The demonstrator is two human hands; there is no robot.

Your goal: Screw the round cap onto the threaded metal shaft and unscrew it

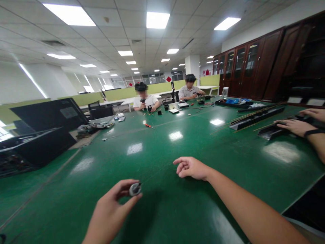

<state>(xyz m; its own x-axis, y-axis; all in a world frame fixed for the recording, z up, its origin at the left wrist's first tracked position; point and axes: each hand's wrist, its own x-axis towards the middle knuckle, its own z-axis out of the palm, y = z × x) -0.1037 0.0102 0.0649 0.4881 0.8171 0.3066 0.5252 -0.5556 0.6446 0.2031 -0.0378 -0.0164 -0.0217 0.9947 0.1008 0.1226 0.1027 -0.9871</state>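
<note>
Small round part [135, 189], left and near of my right hand [194, 168]
My left hand [110, 207] pinches it; the right looks empty, loosely curled.

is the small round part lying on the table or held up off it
Held up: the left hand pinches the small round part between thumb and fingers, above the green table.

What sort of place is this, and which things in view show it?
Probably an office doubling as a workshop: the yellow-green partition and wooden cabinets look office-like, while the orange-handled screwdriver suggests bench work.
</note>
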